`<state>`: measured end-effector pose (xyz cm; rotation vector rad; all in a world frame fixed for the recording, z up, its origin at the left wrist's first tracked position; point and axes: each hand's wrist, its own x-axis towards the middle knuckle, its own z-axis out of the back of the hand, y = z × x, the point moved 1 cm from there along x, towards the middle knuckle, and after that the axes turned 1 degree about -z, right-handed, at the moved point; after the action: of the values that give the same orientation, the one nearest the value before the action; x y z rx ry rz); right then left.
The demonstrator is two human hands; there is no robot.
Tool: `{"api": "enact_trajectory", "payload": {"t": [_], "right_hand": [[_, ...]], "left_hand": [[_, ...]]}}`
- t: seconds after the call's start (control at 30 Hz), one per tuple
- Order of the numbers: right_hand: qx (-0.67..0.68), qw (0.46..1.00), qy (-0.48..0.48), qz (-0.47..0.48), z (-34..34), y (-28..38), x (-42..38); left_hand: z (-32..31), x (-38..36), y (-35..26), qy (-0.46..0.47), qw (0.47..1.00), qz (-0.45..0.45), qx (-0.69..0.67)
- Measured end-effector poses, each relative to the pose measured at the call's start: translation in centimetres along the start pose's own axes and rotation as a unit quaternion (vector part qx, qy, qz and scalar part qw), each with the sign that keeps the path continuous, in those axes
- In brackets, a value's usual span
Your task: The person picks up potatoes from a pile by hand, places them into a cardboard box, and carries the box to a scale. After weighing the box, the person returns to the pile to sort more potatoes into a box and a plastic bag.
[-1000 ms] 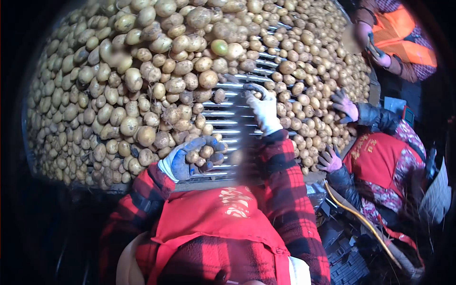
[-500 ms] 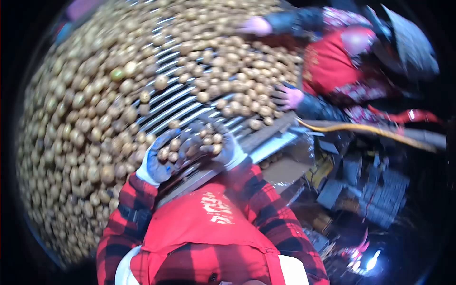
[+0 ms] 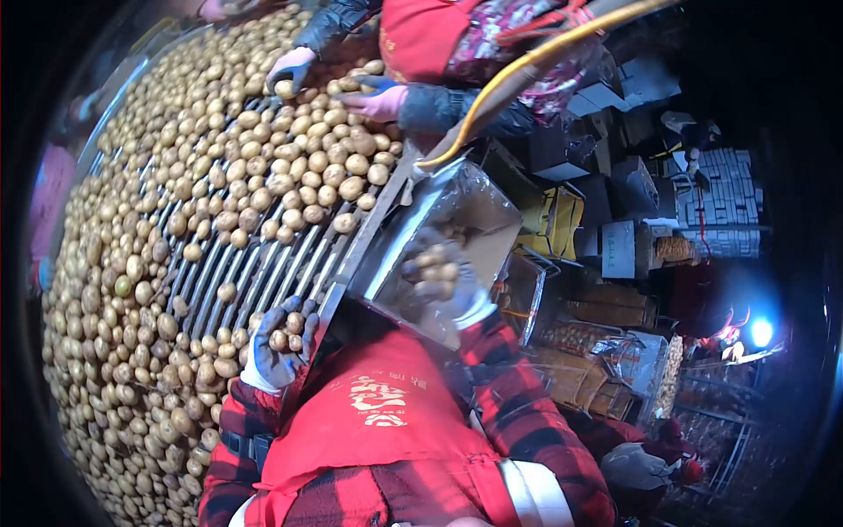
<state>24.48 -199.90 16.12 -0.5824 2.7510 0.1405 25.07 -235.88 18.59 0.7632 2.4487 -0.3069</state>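
In a blue-and-white glove, my left hand [image 3: 268, 362] is curled around a few small round potatoes [image 3: 279, 341] by the near edge of the metal rollers [image 3: 255, 281]. My right hand [image 3: 457, 294], also gloved and partly blurred, cups several potatoes [image 3: 435, 263] over a plastic-lined cardboard box [image 3: 492, 211] beside the rollers. Some potatoes lie at the bottom of that box. A broad layer of loose potatoes [image 3: 132, 325] covers most of the rollers to the left and far side.
Across the rollers, a co-worker in a red apron [image 3: 421, 39] has both gloved hands [image 3: 382, 98] among the potatoes. A yellow hose [image 3: 527, 61] crosses above the box. A metal rail [image 3: 378, 215] edges the rollers. Cartons [image 3: 606, 303] and a bright lamp [image 3: 761, 332] are at the right.
My right hand has moved right, from beside my left hand over the rollers to above the box, carrying potatoes. My left hand stays at the roller edge. The view has turned to the right.
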Motion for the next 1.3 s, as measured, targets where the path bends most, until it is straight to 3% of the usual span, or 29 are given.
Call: {"api": "enact_trajectory", "payload": {"t": [0.07,0.13,0.23,0.3,0.33,0.4,0.47,0.5,0.6,0.67,0.73,0.8,0.87,0.93,1.0,1.03,1.1,1.13,1.2,1.23,1.27,1.3], "right_hand": [[-0.110,0.987,-0.016,0.118,-2.4,5.7,-4.3],[-0.125,0.970,-0.055,0.199,-1.8,12.4,-7.7],[-0.210,0.942,-0.038,0.257,-0.3,22.6,-10.6],[-0.288,0.874,-0.195,0.339,-1.3,26.7,-10.9],[-0.365,0.828,-0.266,0.332,0.5,30.7,-10.3],[-0.516,0.736,-0.297,0.322,1.6,34.3,-9.0],[-0.710,0.510,-0.441,0.204,3.7,35.7,-7.4],[-0.820,0.179,-0.519,0.160,4.2,34.8,-7.8],[-0.738,0.358,-0.409,0.400,6.7,30.2,-9.9],[-0.742,0.405,-0.422,0.328,9.3,25.4,-13.4],[-0.728,0.434,-0.399,0.349,10.1,19.6,-16.1],[-0.757,0.361,-0.400,0.369,13.3,15.4,-18.4],[-0.710,0.425,-0.446,0.342,14.0,11.5,-19.2],[-0.702,0.473,-0.444,0.294,14.0,9.5,-19.3],[-0.792,0.364,-0.371,0.321,14.6,8.0,-19.9],[-0.786,0.373,-0.392,0.297,14.1,7.0,-20.3],[-0.837,0.341,-0.315,0.289,15.2,5.3,-20.6],[-0.863,0.314,-0.291,0.270,16.6,4.7,-20.3],[-0.861,0.337,-0.285,0.251,13.8,3.1,-19.3],[-0.874,0.304,-0.286,0.250,13.4,2.9,-18.4],[-0.890,0.252,-0.262,0.274,12.2,3.3,-17.2],[-0.889,0.243,-0.279,0.270,11.8,3.6,-16.5]], "left_hand": [[-1.2,0.9,1.9,-0.049,0.998,0.041,0.001],[-1.3,2.1,3.8,-0.057,0.995,0.081,-0.027],[-2.3,3.1,6.6,-0.063,0.991,0.118,0.011],[-2.4,4.0,8.4,-0.001,0.988,0.153,0.030],[-2.1,4.7,9.4,-0.014,0.988,0.145,0.060],[-1.8,5.9,11.3,0.039,0.983,0.147,0.100],[-5.0,6.6,13.2,0.016,0.976,0.194,0.099],[-6.4,7.3,14.4,0.004,0.972,0.202,0.117],[-9.5,10.8,17.4,-0.014,0.958,0.250,0.136],[-12.1,13.5,19.7,0.077,0.950,0.261,0.152],[-14.0,18.0,22.4,0.276,0.906,0.288,0.144],[-19.8,19.7,25.9,0.083,0.941,0.259,0.202],[-23.7,23.3,29.8,0.071,0.947,0.228,0.215],[-20.6,30.3,32.3,0.192,0.906,0.331,0.180],[-18.8,27.6,33.1,0.105,0.894,0.265,0.347],[-13.2,28.1,33.6,0.289,0.839,0.111,0.447],[-6.1,25.9,32.6,0.389,0.761,0.029,0.518],[-4.5,22.5,30.4,0.328,0.797,0.100,0.497],[-1.9,16.0,25.3,0.207,0.850,0.239,0.422],[-1.0,13.9,22.1,0.307,0.709,0.053,0.632],[0.1,11.6,19.2,0.364,0.490,-0.133,0.781],[2.9,10.0,16.5,0.332,0.574,-0.118,0.739]]}}
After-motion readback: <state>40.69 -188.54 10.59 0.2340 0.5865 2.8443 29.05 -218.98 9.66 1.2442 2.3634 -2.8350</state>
